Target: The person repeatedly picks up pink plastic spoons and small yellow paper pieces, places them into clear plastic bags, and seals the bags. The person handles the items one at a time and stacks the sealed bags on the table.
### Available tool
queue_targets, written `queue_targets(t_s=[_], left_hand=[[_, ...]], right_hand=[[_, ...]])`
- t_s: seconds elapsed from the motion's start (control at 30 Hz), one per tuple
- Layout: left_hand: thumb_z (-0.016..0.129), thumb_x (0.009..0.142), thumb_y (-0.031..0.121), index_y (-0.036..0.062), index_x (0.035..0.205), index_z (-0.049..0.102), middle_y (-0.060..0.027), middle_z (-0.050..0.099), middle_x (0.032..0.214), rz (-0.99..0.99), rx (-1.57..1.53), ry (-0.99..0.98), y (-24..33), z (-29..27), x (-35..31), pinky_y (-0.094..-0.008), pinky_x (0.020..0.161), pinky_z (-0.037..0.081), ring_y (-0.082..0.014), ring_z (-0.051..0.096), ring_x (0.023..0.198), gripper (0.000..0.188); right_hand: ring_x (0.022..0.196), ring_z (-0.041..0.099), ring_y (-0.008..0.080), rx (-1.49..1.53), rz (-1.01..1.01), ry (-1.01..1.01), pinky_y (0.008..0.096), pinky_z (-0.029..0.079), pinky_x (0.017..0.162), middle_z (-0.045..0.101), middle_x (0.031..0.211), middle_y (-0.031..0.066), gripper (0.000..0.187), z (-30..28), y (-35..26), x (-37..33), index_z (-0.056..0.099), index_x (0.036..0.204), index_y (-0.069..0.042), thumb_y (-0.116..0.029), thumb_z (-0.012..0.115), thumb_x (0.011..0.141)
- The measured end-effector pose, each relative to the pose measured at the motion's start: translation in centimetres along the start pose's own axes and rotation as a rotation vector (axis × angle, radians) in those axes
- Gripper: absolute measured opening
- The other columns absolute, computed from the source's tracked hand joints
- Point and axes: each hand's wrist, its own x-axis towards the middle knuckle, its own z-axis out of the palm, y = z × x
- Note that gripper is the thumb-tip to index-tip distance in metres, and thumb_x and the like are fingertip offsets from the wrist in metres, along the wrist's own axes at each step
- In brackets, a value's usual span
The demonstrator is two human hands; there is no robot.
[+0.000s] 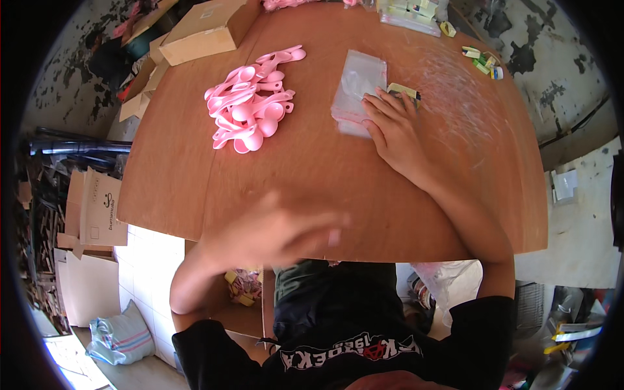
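The right hand (394, 130) lies flat, fingers spread, pinning a stack of clear plastic bags (357, 91) on the wooden table (312, 169). The left hand (273, 231) is motion-blurred, its grip unreadable. Slick bags could slide or fan out under uneven pressure; the nearby pink spoons (250, 107) could scatter.

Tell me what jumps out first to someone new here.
The heap of pink plastic spoons on the left half of the wooden table. To its right, the right hand presses flat on a stack of clear plastic bags; the blurred left hand hovers at the near edge.
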Motion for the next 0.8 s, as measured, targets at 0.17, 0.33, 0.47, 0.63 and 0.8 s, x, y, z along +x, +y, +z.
queue_targets(t_s=[0.17, 0.33, 0.47, 0.63, 0.8], left_hand=[[0.066, 0.084, 0.002, 0.0006, 0.117, 0.067, -0.0167, 0.065, 0.12, -0.086, 0.477, 0.176, -7.2, 1.1, 6.4, -0.0445, 0.087, 0.053, -0.0358, 0.065, 0.104, 0.033], [0.063, 0.083, 0.0, 0.0003, 0.119, 0.066, -0.0155, 0.063, 0.123, -0.071, 0.604, 0.182, -11.7, 2.6, 7.9, -0.0458, 0.093, 0.051, -0.0367, 0.062, 0.109, 0.036], [0.062, 0.081, -0.001, 0.0018, 0.124, 0.062, -0.0176, 0.064, 0.117, -0.136, 0.519, 0.139, -11.8, 2.6, 8.0, -0.0461, 0.092, 0.05, -0.0369, 0.062, 0.106, 0.043], [0.063, 0.079, 0.0, 0.0039, 0.131, 0.057, -0.0194, 0.064, 0.108, -0.2, 0.553, 0.151, -10.9, 2.7, 8.4, -0.0458, 0.089, 0.049, -0.0369, 0.062, 0.101, 0.052], [0.065, 0.075, 0.002, 0.0051, 0.128, 0.06, -0.0161, 0.065, 0.105, -0.123, 0.658, 0.235, -11.7, 3.7, 8.7, -0.0443, 0.087, 0.051, -0.0344, 0.064, 0.099, 0.053]], right_hand=[[0.13, 0.055, 0.0301, 0.1, 0.031, 0.106, 0.0565, 0.034, 0.11, 0.067, 0.126, 0.0111, 0.028, 0.8, 1.1, -0.4, 0.068, 0.118, 0.0, -0.009, 0.065, 0.092], [0.129, 0.056, 0.0303, 0.149, 0.024, 0.141, 0.0562, 0.035, 0.109, 0.068, 0.124, 0.0111, 0.027, 0.8, 0.7, -0.2, 0.068, 0.117, 0.0, -0.008, 0.064, 0.092], [0.129, 0.056, 0.0308, 0.116, 0.009, 0.143, 0.0564, 0.035, 0.108, 0.068, 0.125, 0.0113, 0.027, 0.7, 0.8, -0.3, 0.068, 0.116, 0.0, -0.008, 0.063, 0.091], [0.129, 0.056, 0.0309, 0.126, 0.026, 0.107, 0.057, 0.035, 0.109, 0.068, 0.125, 0.0125, 0.028, 1.1, 1.1, -0.5, 0.068, 0.116, 0.001, -0.009, 0.062, 0.091], [0.129, 0.056, 0.0313, 0.124, 0.03, 0.086, 0.0571, 0.034, 0.109, 0.068, 0.124, 0.0136, 0.028, 1.2, 1.1, -0.6, 0.069, 0.116, 0.001, -0.008, 0.061, 0.09]])
